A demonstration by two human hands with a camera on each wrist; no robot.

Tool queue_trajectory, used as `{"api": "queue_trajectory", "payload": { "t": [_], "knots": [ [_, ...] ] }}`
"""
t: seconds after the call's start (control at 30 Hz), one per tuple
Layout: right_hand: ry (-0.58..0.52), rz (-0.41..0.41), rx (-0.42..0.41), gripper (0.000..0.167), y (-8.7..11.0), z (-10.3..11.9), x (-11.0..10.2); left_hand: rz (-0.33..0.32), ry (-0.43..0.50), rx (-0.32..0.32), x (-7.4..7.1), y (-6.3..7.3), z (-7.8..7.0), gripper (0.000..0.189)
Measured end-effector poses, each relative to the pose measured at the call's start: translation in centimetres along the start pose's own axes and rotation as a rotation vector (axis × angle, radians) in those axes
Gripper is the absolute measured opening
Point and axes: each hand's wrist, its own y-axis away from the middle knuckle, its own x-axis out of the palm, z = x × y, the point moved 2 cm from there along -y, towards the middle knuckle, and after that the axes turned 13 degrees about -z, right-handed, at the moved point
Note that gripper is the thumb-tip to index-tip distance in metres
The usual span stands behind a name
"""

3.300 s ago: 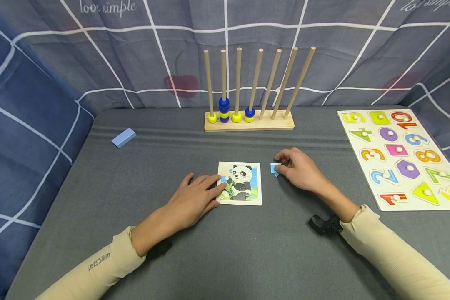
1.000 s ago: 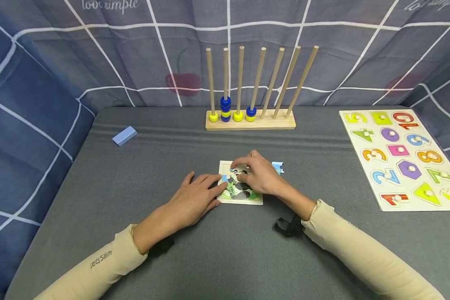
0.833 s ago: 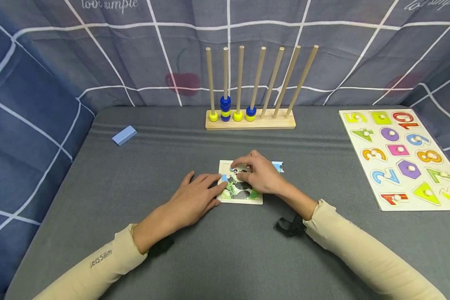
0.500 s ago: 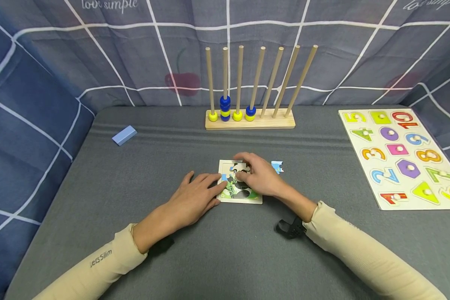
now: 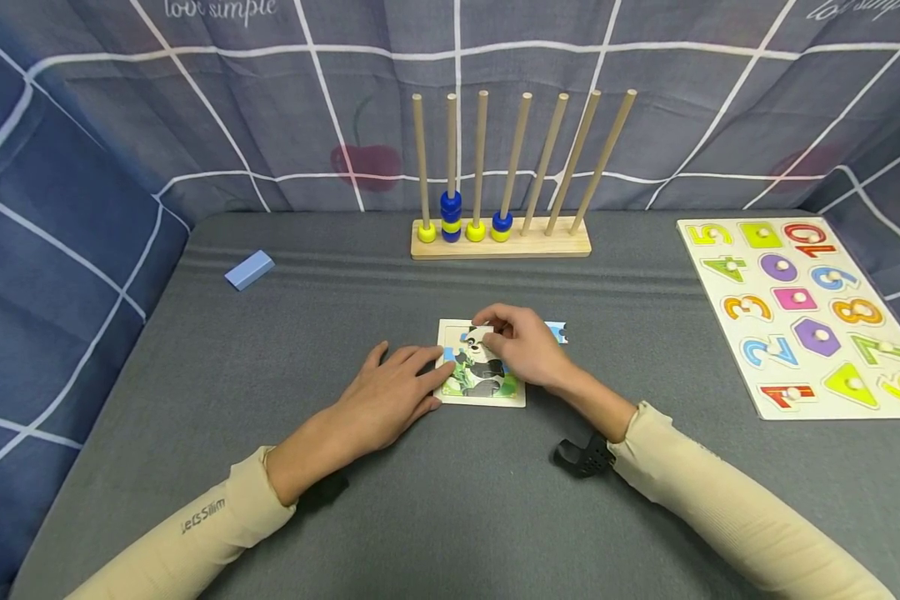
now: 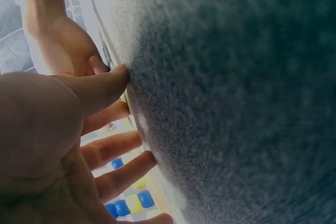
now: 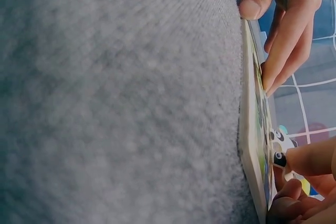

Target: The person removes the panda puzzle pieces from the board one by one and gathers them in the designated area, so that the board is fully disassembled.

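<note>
A panda jigsaw puzzle in a pale square frame (image 5: pixel 482 402) lies on the grey table. My left hand (image 5: pixel 382 402) rests at its left edge, fingers straight, with fingertips on the frame. Over the upper right part my right hand (image 5: pixel 528 346) pinches a panda-head puzzle piece (image 5: pixel 476 340). In the right wrist view this puzzle piece (image 7: pixel 279 153) stands tilted up from the board, against the thumb (image 7: pixel 310 160). A light blue puzzle piece (image 5: pixel 558 332) lies right of the frame, partly hidden by the right hand.
A wooden peg stand (image 5: pixel 502 247) with yellow and blue rings stands behind the puzzle. To the right lies a number-and-shape board (image 5: pixel 806 321). A blue block (image 5: pixel 249 270) lies at the far left. Patterned cloth (image 5: pixel 285 117) hangs behind the table.
My right hand has let go of the blue piece beside the frame and moved left onto the puzzle, where it now pinches the panda-head piece. My left hand stays put.
</note>
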Motion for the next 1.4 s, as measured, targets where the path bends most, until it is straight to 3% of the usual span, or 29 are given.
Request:
{"api": "queue_trajectory", "payload": {
  "t": [0.27, 0.6, 1.4],
  "knots": [
    [-0.034, 0.002, 0.039, 0.022, -0.2, -0.3, -0.3, 0.015, 0.018, -0.010, -0.1, -0.1, 0.0, 0.048],
    [-0.115, 0.052, 0.148, 0.022, -0.8, -0.3, -1.6, 0.037, 0.022, -0.030, -0.2, -0.2, -0.1, 0.047],
    [0.003, -0.126, 0.245, 0.021, 2.2, -3.7, -10.7, 0.005, 0.048, -0.022, 0.0, -0.1, 0.0, 0.048]
  ]
}}
